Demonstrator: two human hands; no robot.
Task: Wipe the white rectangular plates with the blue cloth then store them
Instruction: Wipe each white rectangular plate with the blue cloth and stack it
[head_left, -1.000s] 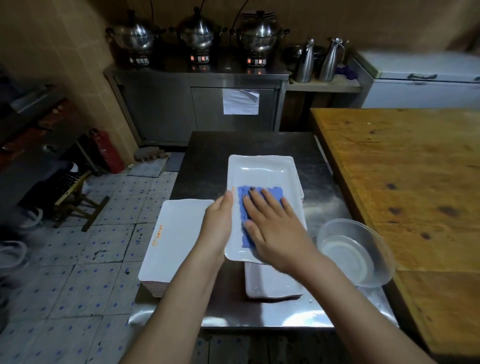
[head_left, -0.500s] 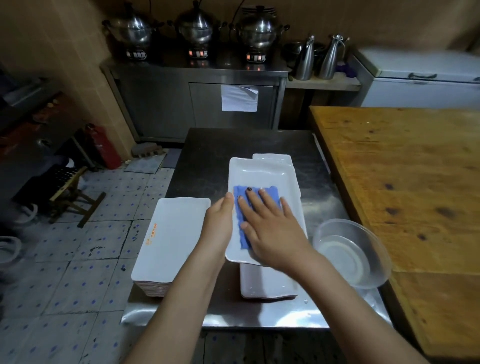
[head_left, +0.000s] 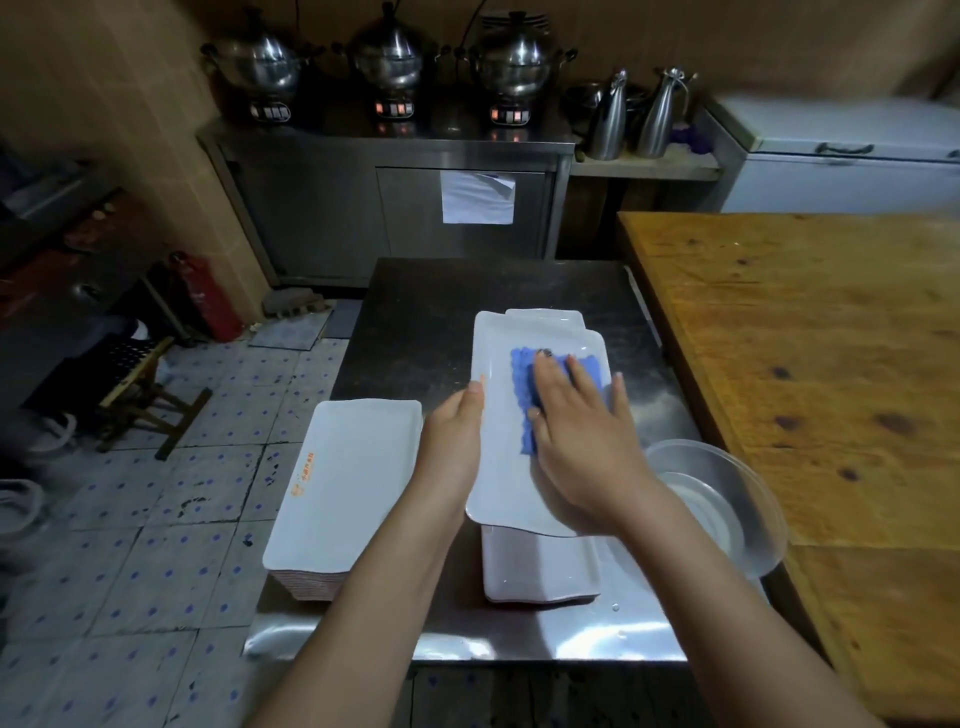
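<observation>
As the left hand (head_left: 451, 441) is gripping the plate (head_left: 500, 470), the right hand (head_left: 584, 449), fingers (head_left: 577, 375) flat, is pressing the cloth (head_left: 521, 366), needing even, corner-reaching strokes.

White plate (head_left: 498, 415) under a blue cloth (head_left: 524, 374) — floor tiles (head_left: 156, 519) grey-white, dotted blue — wooden table (head_left: 831, 338) orange-brown.

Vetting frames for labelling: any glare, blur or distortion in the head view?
Head view: dim overall; bright glare on the near edge of the stainless steel table; wide-angle warp skews the tiled floor; white chest freezer at top right looks smeared; blue cloth and white rectangular plate sharp.
</observation>
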